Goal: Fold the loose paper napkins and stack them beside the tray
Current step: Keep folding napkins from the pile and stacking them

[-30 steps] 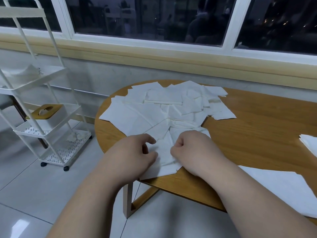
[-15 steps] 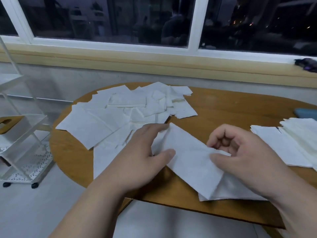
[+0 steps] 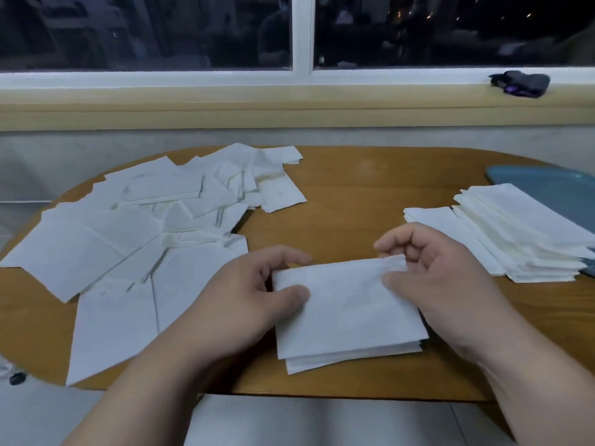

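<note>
Pinching the left edge of a folded napkin (image 3: 347,313), the left hand (image 3: 244,294) has its thumb on top and its fingers curled behind the far corner. Over on the other side, the right hand (image 3: 431,272) mirrors it: thumb pressed on the upper right corner, forefinger hooked over the top edge, the other fingers curled loosely above. So both hands grip the one napkin, which sits between them near the front edge of the wooden table (image 3: 363,188), layers showing along its near side. Out to the left, the loose napkins (image 3: 145,226) sprawl in an overlapping heap, a few hanging over the table's edge. Out to the right, the stack of folded napkins (image 3: 521,233) stands well apart from the hands, right against the blue tray (image 3: 553,188). Beyond that, a dark bundle (image 3: 520,83) lies on the window sill (image 3: 257,104).
</note>
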Demonstrator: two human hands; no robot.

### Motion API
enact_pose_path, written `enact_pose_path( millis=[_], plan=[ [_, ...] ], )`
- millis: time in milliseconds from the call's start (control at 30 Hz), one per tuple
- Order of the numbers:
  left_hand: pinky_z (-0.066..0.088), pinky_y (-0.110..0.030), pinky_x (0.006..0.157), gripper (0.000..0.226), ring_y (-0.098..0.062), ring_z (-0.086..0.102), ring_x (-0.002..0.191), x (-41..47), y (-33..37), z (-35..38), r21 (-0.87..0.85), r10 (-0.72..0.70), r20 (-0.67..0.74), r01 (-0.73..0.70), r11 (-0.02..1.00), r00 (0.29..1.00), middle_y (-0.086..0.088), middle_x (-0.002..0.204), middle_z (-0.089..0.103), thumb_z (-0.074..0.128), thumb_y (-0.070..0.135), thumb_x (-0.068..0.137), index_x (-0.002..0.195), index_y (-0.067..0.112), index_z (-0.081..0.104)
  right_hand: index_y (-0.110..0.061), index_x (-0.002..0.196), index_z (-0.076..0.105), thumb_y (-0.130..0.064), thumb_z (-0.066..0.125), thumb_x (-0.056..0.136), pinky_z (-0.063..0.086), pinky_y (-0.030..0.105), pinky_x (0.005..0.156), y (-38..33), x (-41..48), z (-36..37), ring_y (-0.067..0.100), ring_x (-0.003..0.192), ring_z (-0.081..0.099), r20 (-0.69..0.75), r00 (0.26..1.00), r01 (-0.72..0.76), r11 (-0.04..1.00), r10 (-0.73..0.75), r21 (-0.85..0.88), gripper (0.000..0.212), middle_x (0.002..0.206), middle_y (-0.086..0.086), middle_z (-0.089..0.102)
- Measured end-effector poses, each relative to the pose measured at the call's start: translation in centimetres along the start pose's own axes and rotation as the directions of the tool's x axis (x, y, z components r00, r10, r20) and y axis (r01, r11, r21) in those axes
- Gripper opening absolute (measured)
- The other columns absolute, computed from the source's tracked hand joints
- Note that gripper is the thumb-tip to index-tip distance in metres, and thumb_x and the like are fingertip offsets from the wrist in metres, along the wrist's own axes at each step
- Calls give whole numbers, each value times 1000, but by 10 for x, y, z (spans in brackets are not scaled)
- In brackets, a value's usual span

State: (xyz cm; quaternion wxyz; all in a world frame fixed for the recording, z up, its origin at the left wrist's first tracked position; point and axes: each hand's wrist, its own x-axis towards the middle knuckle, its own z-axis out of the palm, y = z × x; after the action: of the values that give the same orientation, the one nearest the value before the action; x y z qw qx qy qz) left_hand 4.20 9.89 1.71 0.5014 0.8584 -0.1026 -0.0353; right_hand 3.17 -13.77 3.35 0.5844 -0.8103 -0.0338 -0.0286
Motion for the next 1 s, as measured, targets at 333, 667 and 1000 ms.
enact_pose_path(
  millis=[333,667,1000],
  plan=[
    [45,-14,68,32,2,63,80,10,-4,5,274,-48,50,33,961,998,15,95,67,73,40,84,108,57,62,-42,99,62,-9,60,90,41,8,62,23,1,8,-12,72,56,-5,999,42,946,-46,-323,34,87,-37,60],
    [36,-5,74,44,13,47,99,12,-14,15,490,45,43,-61,869,998,25,104,48,72,46,83,124,48,57,-37,126,56,-20,56,95,35,14,92,36,-1,10,-6,107,38,93,987,158,730,-129,-665,36,116,-30,42],
    [35,-20,93,45,0,35,109,8,-13,13,602,12,81,-58,796,997,22,107,40,63,63,82,124,46,57,-40,141,47,-43,50,97,27,22,109,27,-2,9,0,124,33,217,976,193,618,-37,-762,44,131,-26,47]
  ],
)
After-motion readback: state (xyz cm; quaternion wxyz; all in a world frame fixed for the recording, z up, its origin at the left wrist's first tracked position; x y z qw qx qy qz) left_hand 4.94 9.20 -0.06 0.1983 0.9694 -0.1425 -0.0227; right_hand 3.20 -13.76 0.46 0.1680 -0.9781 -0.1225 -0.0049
